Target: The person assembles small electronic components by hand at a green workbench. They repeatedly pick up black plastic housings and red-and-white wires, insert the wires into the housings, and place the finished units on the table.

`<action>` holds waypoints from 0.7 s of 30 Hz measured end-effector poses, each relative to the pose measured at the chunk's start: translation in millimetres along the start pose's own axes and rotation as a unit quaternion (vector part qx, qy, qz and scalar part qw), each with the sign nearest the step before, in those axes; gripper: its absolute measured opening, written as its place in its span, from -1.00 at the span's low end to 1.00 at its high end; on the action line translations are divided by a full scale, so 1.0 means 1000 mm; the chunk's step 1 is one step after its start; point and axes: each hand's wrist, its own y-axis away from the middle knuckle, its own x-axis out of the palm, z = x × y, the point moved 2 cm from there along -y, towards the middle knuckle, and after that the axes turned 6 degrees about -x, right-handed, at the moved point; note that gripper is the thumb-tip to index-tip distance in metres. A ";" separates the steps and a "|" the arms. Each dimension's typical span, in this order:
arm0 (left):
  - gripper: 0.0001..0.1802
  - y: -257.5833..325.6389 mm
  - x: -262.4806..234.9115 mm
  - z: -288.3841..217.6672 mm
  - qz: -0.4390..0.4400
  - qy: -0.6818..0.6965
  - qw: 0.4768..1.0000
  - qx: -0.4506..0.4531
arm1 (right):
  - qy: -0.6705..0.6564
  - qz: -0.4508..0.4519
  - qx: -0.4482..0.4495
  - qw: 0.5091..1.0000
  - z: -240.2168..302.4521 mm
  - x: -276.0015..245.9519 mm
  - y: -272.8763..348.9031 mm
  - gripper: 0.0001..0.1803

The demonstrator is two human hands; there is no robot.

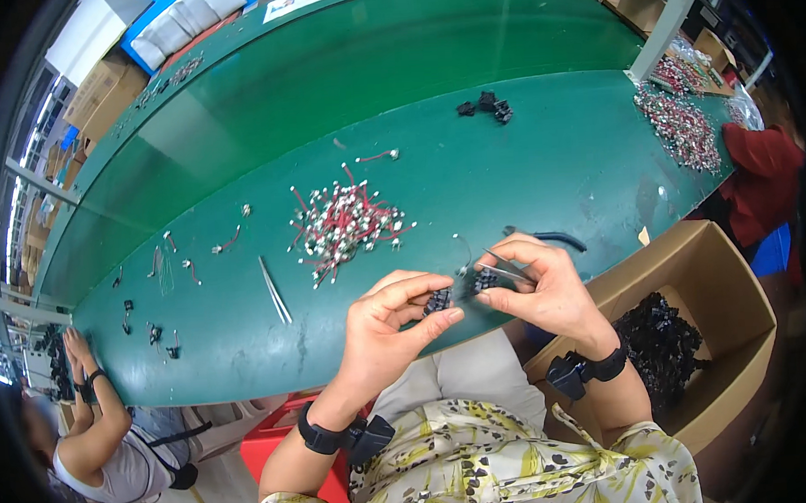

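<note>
Both of my hands are raised in front of me at the near edge of the green table [543, 173]. My left hand [390, 320] pinches a small black ridged plastic piece [438, 300] between thumb and fingers. Just to its right, my right hand [548, 286] is closed on metal tweezers [510, 270], and a similar black plastic piece [485, 281] sits at its fingertips. The two pieces are close together, slightly blurred. Past my hands lies a heap of short red wires with white connectors [348, 220].
A second pair of tweezers [275, 290] lies left of the heap, among scattered wire pieces. Black parts [488, 106] lie farther back; a dark tube [560, 240] is right. A cardboard box [738, 304] holds black parts. Another person [128, 452] works at left, another [764, 168] far right.
</note>
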 end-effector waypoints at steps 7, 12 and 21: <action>-0.65 0.030 -0.012 0.012 -0.110 -0.113 0.986 0.055 | 0.236 -0.165 -0.172 0.942 -0.011 0.010 0.001 -0.60; -0.60 0.040 -0.011 0.006 -0.146 -0.224 0.956 0.125 | 0.041 -0.051 -0.036 0.997 0.012 0.035 0.021 -0.64; -0.45 0.057 0.005 -0.007 -0.082 -0.210 0.969 0.101 | -0.197 0.051 0.107 0.973 -0.002 0.069 0.041 -0.78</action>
